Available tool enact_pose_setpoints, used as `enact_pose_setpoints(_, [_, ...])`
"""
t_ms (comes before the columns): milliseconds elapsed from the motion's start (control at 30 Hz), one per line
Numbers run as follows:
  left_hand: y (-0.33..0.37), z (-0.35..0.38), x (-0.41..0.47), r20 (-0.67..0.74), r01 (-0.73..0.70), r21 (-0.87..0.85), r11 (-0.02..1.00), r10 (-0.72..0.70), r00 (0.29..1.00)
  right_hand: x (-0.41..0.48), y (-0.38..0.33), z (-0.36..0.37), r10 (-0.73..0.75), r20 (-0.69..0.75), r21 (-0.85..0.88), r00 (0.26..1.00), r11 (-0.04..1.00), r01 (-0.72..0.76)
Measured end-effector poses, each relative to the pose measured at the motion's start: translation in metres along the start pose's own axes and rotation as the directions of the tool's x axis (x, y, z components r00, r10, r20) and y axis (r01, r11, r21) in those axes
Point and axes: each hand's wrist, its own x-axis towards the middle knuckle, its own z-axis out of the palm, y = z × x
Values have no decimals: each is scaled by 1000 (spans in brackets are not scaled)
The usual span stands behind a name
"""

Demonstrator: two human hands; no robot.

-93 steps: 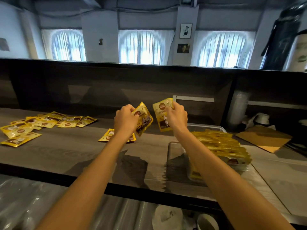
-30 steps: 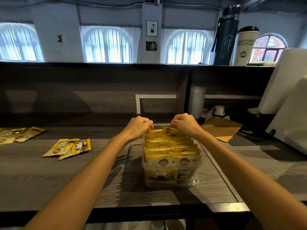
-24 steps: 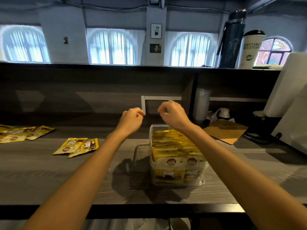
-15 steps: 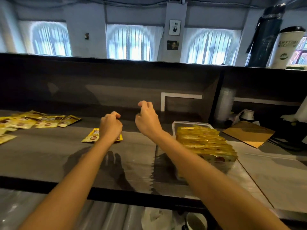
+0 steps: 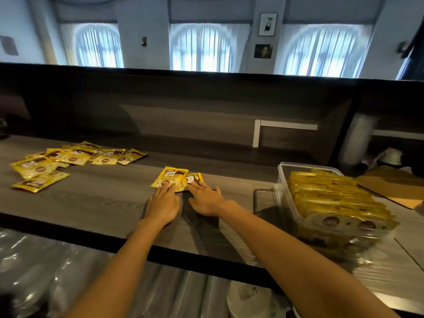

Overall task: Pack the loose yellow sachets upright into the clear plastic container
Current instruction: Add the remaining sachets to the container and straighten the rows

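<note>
Both hands have left the clear plastic container (image 5: 282, 180), packed nearly full at right, and landed on two flat yellow foil sachets (image 5: 171, 177) mid-counter. The left hand (image 5: 163, 206) and right hand (image 5: 206, 199) press with straight fingers, gripping nothing. A loose pile (image 5: 68, 157) waits far left on the dark wood-grain counter (image 5: 103, 198); arched windows (image 5: 206, 47) glow behind.
</note>
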Motion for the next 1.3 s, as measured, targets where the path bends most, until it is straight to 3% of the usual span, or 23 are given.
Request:
enact_pose_setpoints(200, [4,-5,-7,-67,18,-38,999,-20,998,-13,9,-5,45,-115,-202,992,977,-68])
enact_pose_setpoints(300, [6,-6,-8,-122,7,-87,996,-18,992,-30,21,-8,95,-154,-213,984,969,-127])
enact_pose_setpoints(500, [11,-12,-6,-139,-45,-177,983,20,990,-51,39,-4,90,-288,-89,954,989,-120])
enact_pose_setpoints(633, [18,-12,-8,-62,-51,-283,958,35,997,-40,48,-4,250,-222,57,942,968,-243])
enact_pose_setpoints(767, [22,-13,-9,50,36,-374,927,-18,999,-39,50,-13,380,-125,236,917,909,-344])
enact_pose_setpoints(900, [30,-19,-12,46,55,-392,918,-40,998,-46,45,-19,407,-251,291,878,897,-333])
enact_pose_setpoints(1100, [48,-38,-22,-191,66,-427,902,-161,968,-54,37,-36,342,-442,321,829,924,-210])
enact_pose_setpoints(1300, [76,-73,-22,-442,-141,-529,837,-130,888,-69,30,-77,294,-700,272,651,952,-139])
